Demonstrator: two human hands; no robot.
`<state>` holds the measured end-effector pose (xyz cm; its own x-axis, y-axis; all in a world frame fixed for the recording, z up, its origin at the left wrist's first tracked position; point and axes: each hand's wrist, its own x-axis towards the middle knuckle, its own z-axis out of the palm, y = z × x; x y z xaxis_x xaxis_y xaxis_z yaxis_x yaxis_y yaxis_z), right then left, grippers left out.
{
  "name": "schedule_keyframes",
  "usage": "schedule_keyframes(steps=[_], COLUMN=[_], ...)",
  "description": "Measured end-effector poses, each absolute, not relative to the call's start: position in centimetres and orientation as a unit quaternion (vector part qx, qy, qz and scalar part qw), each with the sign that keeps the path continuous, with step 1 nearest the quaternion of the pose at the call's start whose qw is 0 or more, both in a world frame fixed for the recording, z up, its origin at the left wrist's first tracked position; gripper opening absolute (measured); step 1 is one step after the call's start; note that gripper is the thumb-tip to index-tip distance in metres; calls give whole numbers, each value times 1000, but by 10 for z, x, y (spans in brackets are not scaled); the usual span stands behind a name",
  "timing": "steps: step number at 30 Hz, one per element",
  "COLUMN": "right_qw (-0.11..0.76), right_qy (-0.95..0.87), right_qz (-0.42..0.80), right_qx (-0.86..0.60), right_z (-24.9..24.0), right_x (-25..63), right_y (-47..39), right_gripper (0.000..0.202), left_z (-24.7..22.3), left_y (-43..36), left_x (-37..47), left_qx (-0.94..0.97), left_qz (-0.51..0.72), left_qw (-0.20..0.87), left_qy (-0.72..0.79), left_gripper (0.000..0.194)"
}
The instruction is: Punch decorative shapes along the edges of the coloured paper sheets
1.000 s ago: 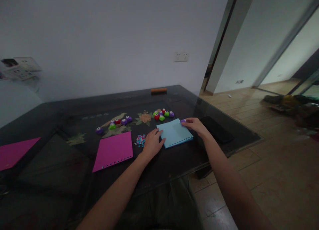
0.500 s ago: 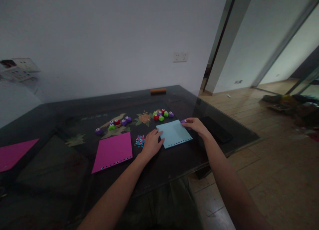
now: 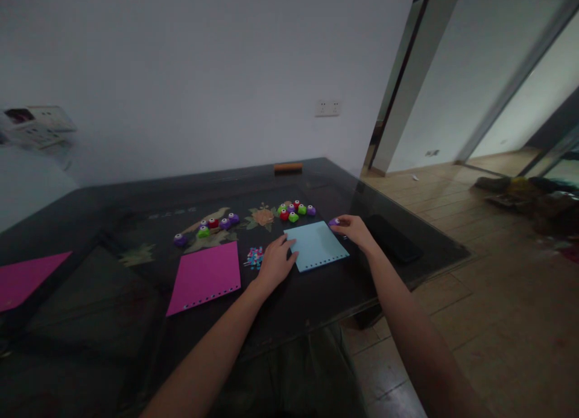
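Note:
A light blue sheet (image 3: 315,244) with a row of holes along its near edge lies on the dark table. My left hand (image 3: 277,260) rests on the sheet's left edge, its fingers spread and holding nothing. At the far right corner of the sheet, my right hand (image 3: 353,230) pinches a small purple craft punch (image 3: 334,222). Whether the punch touches the paper cannot be made out. Left of my left hand is a small pile of pink, blue and white bits (image 3: 254,258). A magenta sheet (image 3: 208,276), also holed along its near edge, lies further left.
Several red, green and purple punches (image 3: 293,216) sit beyond the blue sheet, and another group (image 3: 212,223) beyond the magenta one. A black flat object (image 3: 394,240) lies right of my right hand. An orange-brown roll (image 3: 288,167) is near the wall. Another magenta sheet (image 3: 31,279) lies far left.
My right hand and the purple punch have shifted very slightly, and small pale marks now show below that hand. The left hand and the sheet keep their places.

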<state>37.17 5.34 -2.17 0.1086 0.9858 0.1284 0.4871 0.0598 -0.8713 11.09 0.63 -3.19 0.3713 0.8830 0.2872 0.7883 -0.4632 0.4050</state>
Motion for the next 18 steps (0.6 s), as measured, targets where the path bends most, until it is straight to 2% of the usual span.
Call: schedule_keyframes(steps=[6, 18], right_qw=[424, 442], right_qy=[-622, -660], right_qz=[235, 203], right_qx=[-615, -573], right_z=[-16, 5], right_x=[370, 349], right_y=[52, 76], right_gripper=[33, 34], left_z=[-33, -34], left_y=[6, 8], left_x=[111, 110], left_qx=[820, 792], left_qz=[254, 330], left_qw=[106, 127], left_qy=[502, 497], left_gripper=[35, 30])
